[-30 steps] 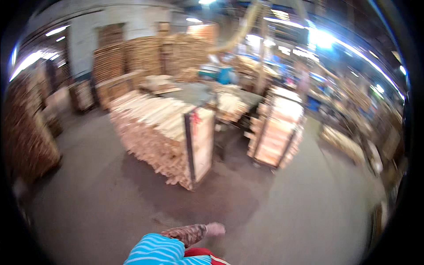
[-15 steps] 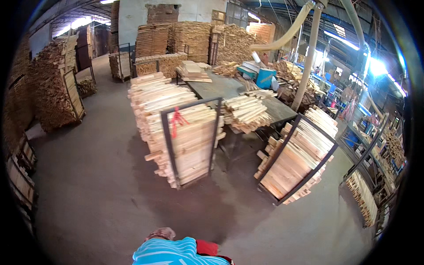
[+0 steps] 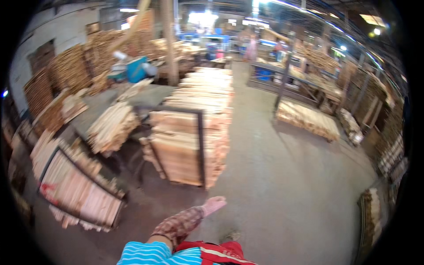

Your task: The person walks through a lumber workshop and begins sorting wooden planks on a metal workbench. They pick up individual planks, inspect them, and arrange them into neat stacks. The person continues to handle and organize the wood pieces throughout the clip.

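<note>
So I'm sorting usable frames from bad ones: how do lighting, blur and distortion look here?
Head view: strong fisheye, with a black rim and floor edges bowing outward. Ceiling lamps blow out to white glare at the top. The stacked timber in the metal frame is fairly sharp. The outstretched gloved hand and patterned sleeve are slightly soft; the far background is hazy.

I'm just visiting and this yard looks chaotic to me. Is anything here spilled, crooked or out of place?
Mostly it is tidy. The tall stack of wood strips stands square in its black frame. The bundle on the grey table fans out loosely over the edge, and the rack at lower left leans, with a few strips jutting beneath it. The gloved hand holds nothing.
</note>
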A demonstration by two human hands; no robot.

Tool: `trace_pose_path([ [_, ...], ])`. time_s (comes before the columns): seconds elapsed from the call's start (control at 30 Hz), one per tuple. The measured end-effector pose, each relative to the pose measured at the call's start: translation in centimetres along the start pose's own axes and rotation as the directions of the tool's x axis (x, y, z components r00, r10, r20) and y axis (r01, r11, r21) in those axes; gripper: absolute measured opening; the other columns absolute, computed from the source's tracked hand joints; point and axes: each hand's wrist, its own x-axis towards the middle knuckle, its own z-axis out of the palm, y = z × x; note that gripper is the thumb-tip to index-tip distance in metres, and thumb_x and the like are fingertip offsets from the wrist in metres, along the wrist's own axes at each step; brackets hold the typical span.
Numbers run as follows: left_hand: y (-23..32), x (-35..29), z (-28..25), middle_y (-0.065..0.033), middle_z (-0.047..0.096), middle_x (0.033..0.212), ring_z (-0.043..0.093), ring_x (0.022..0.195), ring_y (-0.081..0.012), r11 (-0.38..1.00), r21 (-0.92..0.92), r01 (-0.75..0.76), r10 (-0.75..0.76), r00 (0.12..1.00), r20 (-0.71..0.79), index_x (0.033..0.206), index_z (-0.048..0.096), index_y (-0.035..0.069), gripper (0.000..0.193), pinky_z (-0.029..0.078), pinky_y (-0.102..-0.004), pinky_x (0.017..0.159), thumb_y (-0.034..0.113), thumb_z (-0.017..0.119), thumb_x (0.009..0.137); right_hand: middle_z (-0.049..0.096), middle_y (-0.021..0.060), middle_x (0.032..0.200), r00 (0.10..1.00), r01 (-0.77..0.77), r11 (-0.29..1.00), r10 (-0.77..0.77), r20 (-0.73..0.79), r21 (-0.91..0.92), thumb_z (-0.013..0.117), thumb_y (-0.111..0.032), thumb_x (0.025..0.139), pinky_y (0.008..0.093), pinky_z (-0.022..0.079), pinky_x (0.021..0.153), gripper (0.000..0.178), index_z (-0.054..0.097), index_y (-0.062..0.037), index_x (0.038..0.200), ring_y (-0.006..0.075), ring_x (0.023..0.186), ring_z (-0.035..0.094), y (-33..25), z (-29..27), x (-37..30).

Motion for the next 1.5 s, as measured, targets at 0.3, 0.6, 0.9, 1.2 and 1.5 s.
trace_pose_path([
  [0.3, -8.4, 4.2, -4.5, -0.0182, 0.068, 0.094, 0.066, 0.09, -0.0408, 0.604, 0.796, 0.034, -0.485, 0.808, 0.334, 0.102, 0.068, 0.012, 0.023, 0.054, -0.049, 0.075, 0.02, 0.058, 0.084, 0.067, 0.0118, 0.072, 0.996, -0.031, 0.908, 0.063, -0.064, 0.417, 0.053, -0.026, 0.09, 0.0407, 0.054, 0.055, 0.031, 0.07, 0.0001, 0.087, 0.0278, 0.063, 0.068, -13.6, -14.3, 19.3],
  [0.6, -4.4, 24.1, -6.6, -0.0181, 0.068, 0.094, 0.066, 0.091, -0.0401, 0.681, 0.713, 0.169, -0.497, 0.822, 0.28, 0.102, 0.068, 0.012, 0.023, 0.053, -0.0494, 0.075, 0.019, 0.059, 0.082, 0.068, 0.025, 0.112, 0.996, 0.082, 0.934, -0.06, 0.074, -0.348, 0.056, -0.03, 0.092, 0.0505, 0.049, 0.086, 0.04, 0.066, -0.0007, 0.117, 0.0373, 0.102, 0.065, -25.5, -21.8, 34.1],
  [0.9, 3.3, 65.7, -15.8, -0.0127, 0.068, 0.093, 0.066, 0.084, -0.0315, 0.862, 0.508, -0.007, -0.087, 0.983, 0.162, 0.108, 0.064, 0.008, 0.024, 0.054, -0.0428, 0.074, 0.02, 0.062, 0.087, 0.069, 0.0223, 0.099, 0.994, -0.109, 0.994, 0.108, 0.013, 0.008, 0.055, -0.034, 0.091, 0.0465, 0.052, 0.079, 0.039, 0.068, -0.001, 0.107, 0.0347, 0.09, 0.067, -48.0, -29.3, 46.6],
  [1.2, 11.8, 89.3, -20.0, -0.0044, 0.056, 0.07, 0.057, 0.063, -0.0218, 0.859, -0.403, 0.317, -0.372, 0.926, -0.063, 0.092, 0.062, 0.008, 0.013, 0.046, -0.0375, 0.055, 0.013, 0.066, 0.08, 0.07, 0.0195, 0.086, 0.983, 0.183, 0.908, -0.178, 0.048, -0.377, 0.054, -0.039, 0.089, 0.0426, 0.054, 0.072, 0.041, 0.07, -0.0014, 0.096, 0.0321, 0.078, 0.069, -67.9, -38.4, 70.7],
  [1.5, 15.1, 101.4, -24.9, -0.0102, 0.06, 0.074, 0.061, 0.068, -0.0306, 0.754, 0.383, 0.534, -0.555, 0.83, -0.064, 0.089, 0.063, 0.009, 0.013, 0.049, -0.0436, 0.06, 0.01, 0.067, 0.077, 0.07, 0.0201, 0.083, 0.989, 0.082, 0.936, -0.034, 0.145, -0.342, 0.047, -0.047, 0.087, 0.0433, 0.049, 0.074, 0.051, 0.069, -0.0008, 0.084, 0.0312, 0.081, 0.066, -99.4, -47.7, 87.0],
])
